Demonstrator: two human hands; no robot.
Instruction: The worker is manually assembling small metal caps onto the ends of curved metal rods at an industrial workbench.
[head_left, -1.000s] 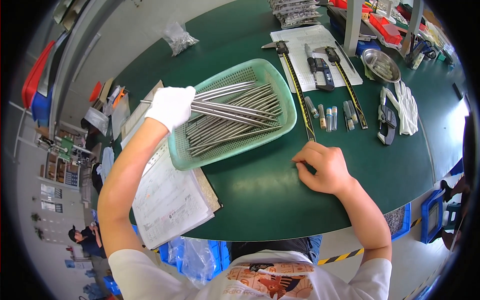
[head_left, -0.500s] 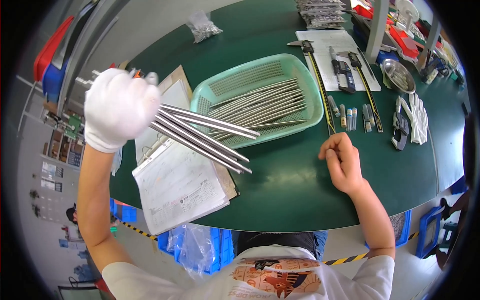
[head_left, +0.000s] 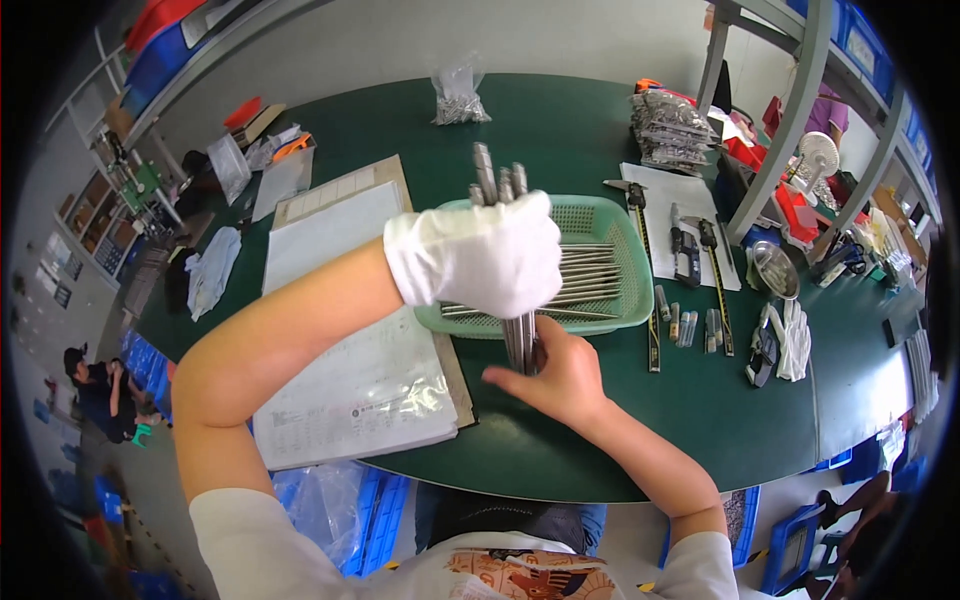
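My left hand (head_left: 485, 255), in a white glove, is closed round a bundle of shiny metal rods (head_left: 520, 340). The bundle stands roughly upright, its upper ends showing above the fist and its lower ends below. My bare right hand (head_left: 568, 378) is at the lower ends, thumb spread out to the left. The rods and the hand itself partly hide its fingers, which seem to touch the bundle's side. Behind the hands is a light green perforated basket (head_left: 641, 262) with several more rods (head_left: 590, 280) lying in it. My gloved hand covers the basket's left part.
An open binder with papers (head_left: 340, 390) lies left on the green table (head_left: 680, 420). To the right are calipers (head_left: 718, 280), a micrometer (head_left: 686, 250), small tubes (head_left: 688, 328), a metal bowl (head_left: 775, 268) and a white glove (head_left: 793, 340). Bagged parts (head_left: 670, 130) stand farther back.
My left hand has brought the rods from the far left to in front of the basket, turning them from slanted to upright. My right hand has moved left to their lower ends, its thumb spreading.
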